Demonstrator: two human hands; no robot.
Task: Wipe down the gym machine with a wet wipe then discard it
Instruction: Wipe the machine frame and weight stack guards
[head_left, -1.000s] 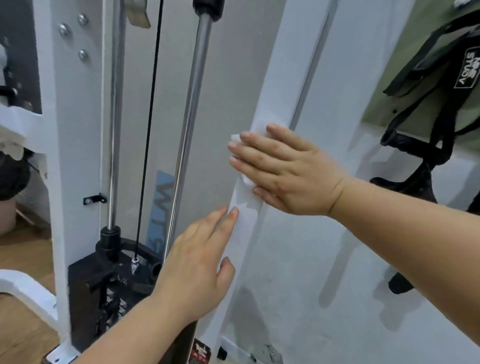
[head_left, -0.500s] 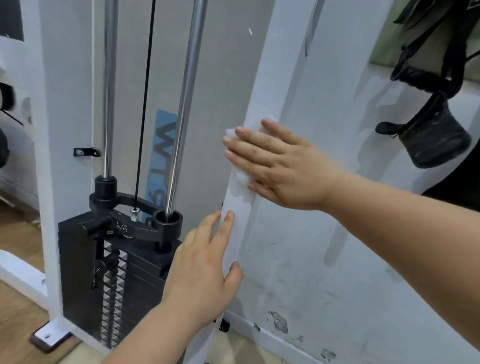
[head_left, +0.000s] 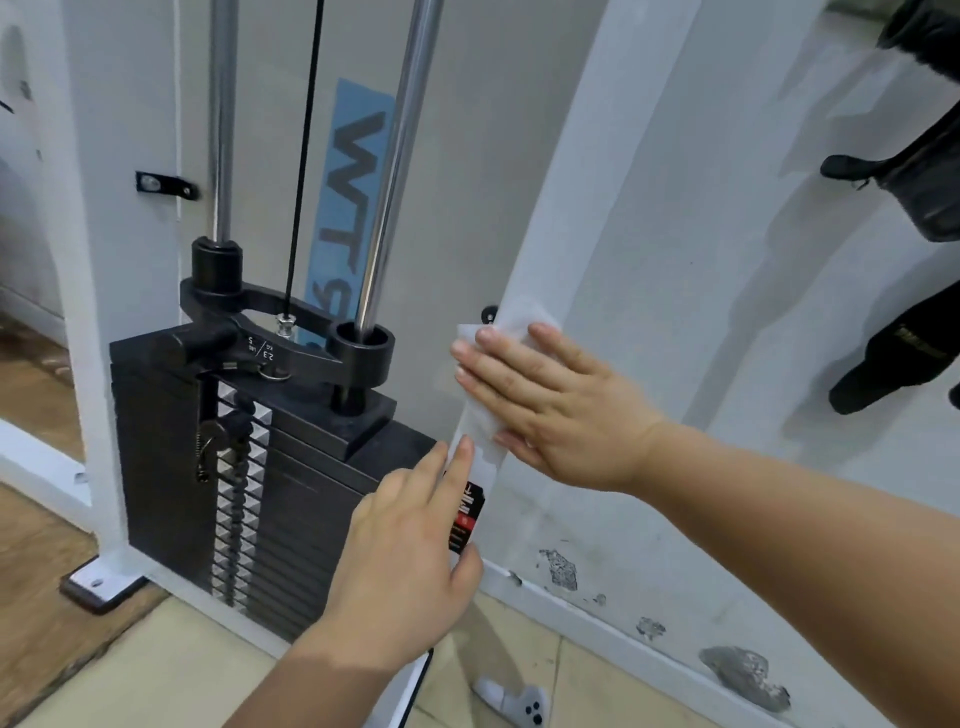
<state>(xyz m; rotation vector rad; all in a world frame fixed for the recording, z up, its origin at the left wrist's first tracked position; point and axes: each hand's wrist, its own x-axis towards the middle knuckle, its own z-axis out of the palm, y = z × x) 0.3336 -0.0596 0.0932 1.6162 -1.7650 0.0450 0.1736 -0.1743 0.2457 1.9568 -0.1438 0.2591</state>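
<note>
Lower on the white steel upright (head_left: 545, 249) than a second ago, right hand (head_left: 550, 410) flat, pinning thin, limp white wet wipe (head_left: 511, 322); left hand (head_left: 400, 566) open, bracing; likely bunches, so press broadly.

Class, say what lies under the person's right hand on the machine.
A white wet wipe lies under the right hand, pressed flat against the white upright post. The post's surface beneath the wipe is covered.
</note>
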